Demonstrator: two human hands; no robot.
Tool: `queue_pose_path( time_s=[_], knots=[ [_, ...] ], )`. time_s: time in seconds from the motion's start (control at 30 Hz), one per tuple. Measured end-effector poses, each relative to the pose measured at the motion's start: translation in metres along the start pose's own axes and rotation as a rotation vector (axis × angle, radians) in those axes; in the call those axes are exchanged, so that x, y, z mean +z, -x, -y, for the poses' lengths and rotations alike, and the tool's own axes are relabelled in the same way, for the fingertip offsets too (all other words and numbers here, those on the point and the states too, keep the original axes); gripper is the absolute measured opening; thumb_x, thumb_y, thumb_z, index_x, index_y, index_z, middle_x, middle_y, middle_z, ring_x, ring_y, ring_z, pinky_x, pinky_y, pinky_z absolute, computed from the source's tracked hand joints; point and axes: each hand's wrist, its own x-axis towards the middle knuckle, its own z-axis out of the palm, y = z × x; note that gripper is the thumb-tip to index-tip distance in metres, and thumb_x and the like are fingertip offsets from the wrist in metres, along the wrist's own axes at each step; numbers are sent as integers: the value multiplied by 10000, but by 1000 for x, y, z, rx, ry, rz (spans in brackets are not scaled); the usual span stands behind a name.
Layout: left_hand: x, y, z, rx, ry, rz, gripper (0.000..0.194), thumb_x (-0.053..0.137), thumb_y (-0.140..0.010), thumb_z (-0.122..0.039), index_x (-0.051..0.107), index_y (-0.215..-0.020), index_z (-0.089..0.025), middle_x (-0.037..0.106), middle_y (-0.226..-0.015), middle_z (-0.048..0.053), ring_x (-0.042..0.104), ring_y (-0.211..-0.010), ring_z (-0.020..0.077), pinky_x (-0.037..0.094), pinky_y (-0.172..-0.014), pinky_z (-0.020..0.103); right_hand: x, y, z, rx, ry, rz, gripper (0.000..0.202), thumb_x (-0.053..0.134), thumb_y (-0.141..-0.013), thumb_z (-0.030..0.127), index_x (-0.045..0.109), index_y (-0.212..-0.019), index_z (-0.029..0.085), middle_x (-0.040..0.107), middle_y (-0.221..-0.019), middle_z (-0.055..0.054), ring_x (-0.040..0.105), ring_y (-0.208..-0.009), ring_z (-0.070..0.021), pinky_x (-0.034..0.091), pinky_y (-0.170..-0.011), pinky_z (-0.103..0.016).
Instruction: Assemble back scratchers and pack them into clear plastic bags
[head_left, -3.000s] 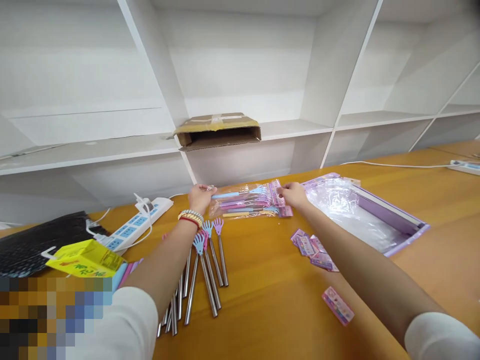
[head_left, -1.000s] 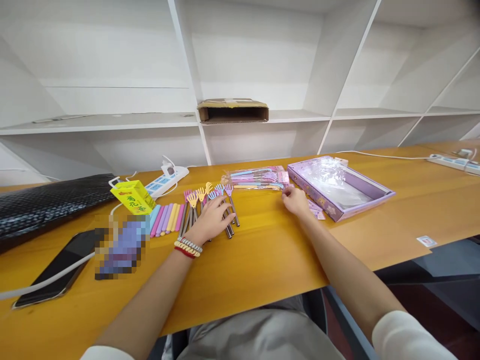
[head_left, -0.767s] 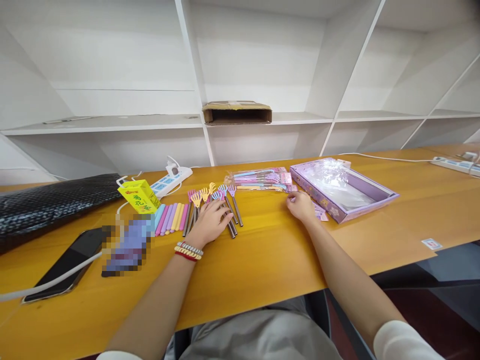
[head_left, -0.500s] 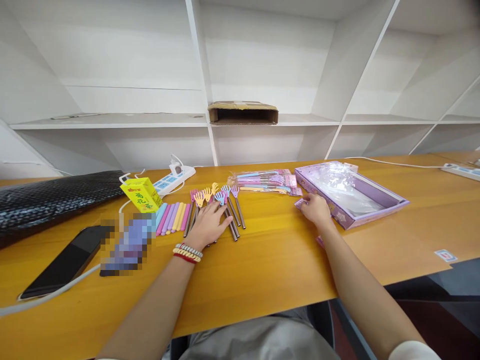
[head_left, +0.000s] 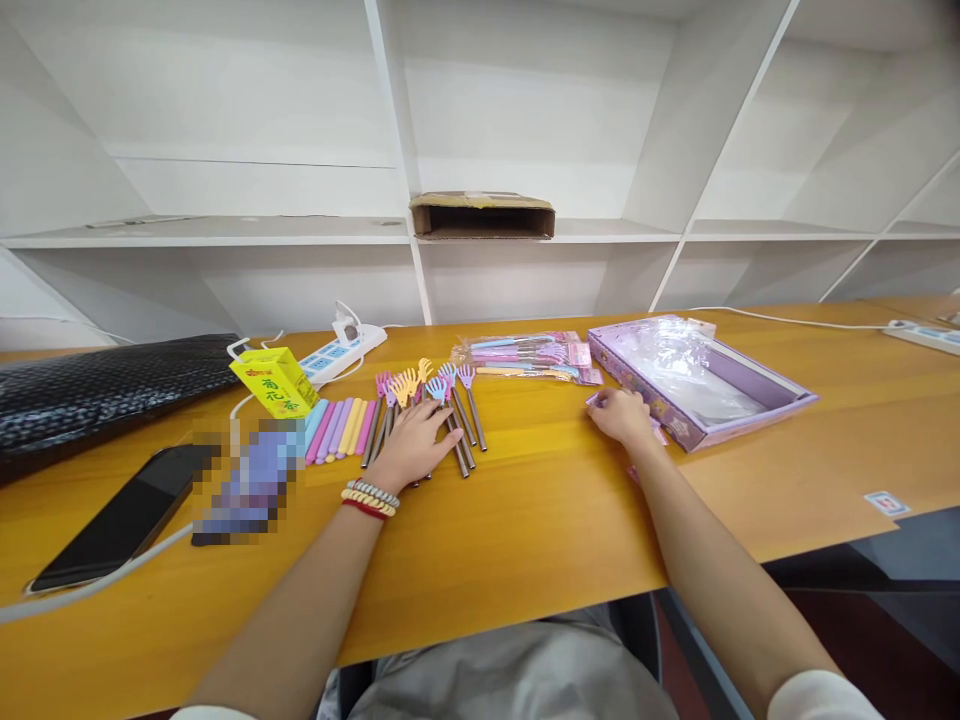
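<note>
My left hand (head_left: 416, 440) lies palm down, fingers extended, over a cluster of small back scratchers (head_left: 474, 415). These have hand-shaped heads in pink, yellow, blue and purple on dark metal rods; the hand hides part of them. Left of them, pastel handle tubes (head_left: 346, 428) lie side by side in a row. My right hand (head_left: 624, 415) rests on the table with curled fingers at the edge of a purple printed package (head_left: 592, 400). Most of that package is hidden beneath the hand and wrist. Behind, between the hands, lie several bagged scratchers (head_left: 517, 355).
A purple open box (head_left: 637, 375) with clear plastic bags stands at right. On the left are a yellow drink carton (head_left: 276, 382), a power strip (head_left: 341, 352), a phone (head_left: 124, 520), cables and a black wrapped bundle (head_left: 112, 395). A cardboard box (head_left: 484, 202) sits on the shelf.
The view has shifted slightly. My right hand has edged a little left over the purple package; my left hand remains on the scratchers.
</note>
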Motion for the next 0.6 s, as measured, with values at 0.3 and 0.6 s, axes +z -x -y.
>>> queue_pose_path(
  time_s=[0.3,0.6],
  knots=[
    [4,-1,7,38,35,-69,465,417,-824,-451,583,-1173,-191,489,-1302,123,409,-1231,301,296,-1029,505,2,2,-1,-44,-44,-81,367,509,-739,354,675,-1011,173,611,-1041,-170,507,-1016,-352,404,-820,-465],
    [1,0,7,24,34,-44,464,407,-822,-435,580,-1172,-184,481,-1312,110,405,-1233,294,287,-1038,486,-10,2,3,-120,-300,-413,331,418,-787,265,654,-989,149,635,-1010,-108,522,-991,-239,384,-863,-321]
  ],
)
